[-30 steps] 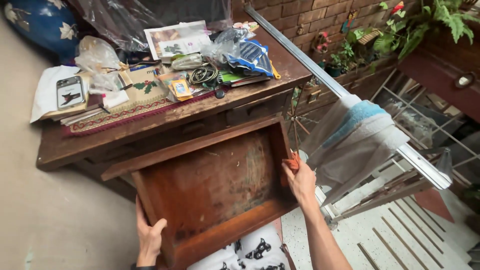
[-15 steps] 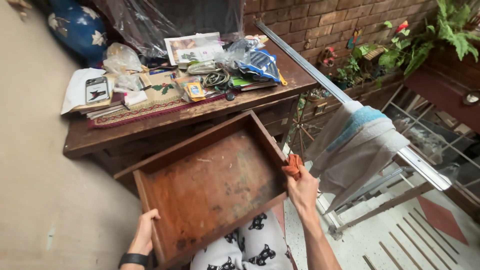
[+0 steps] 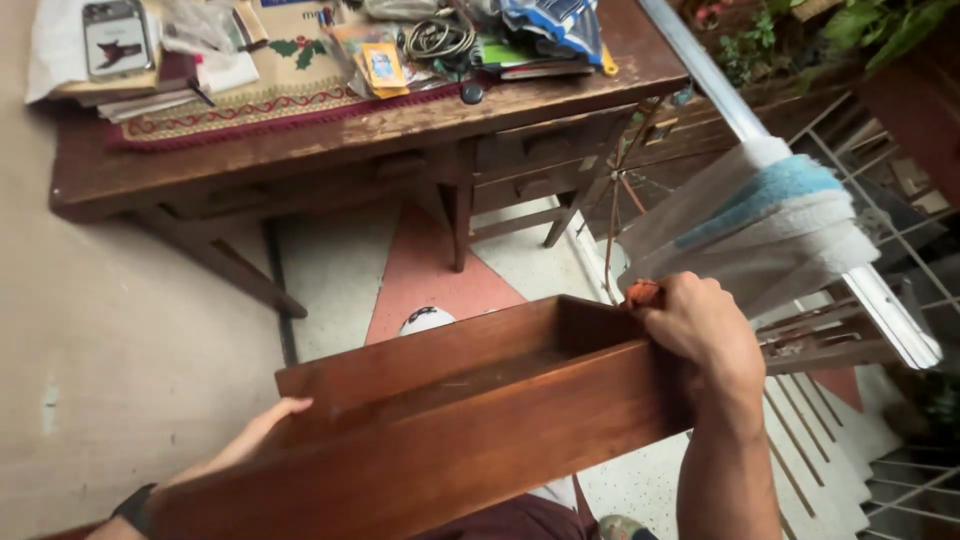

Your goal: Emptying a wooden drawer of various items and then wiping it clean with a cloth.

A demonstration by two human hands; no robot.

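I hold an empty brown wooden drawer in front of me, clear of the desk, with its front panel towards me. My left hand grips the drawer's left side, with a dark band on the wrist. My right hand grips the right side and also pinches a small orange cloth against the drawer's edge. Behind the drawer stands the wooden desk, cluttered on top, with an open gap where a drawer fits.
On the desk lie a phone, a patterned runner, coiled cable, packets and papers. A metal rail with a white and blue towel runs along the right. A beige wall stands on the left, above a red and white tiled floor.
The drawer has come fully out of the desk and now sits lower and closer to me, tipped so its front panel faces me. My view has dropped towards the floor.
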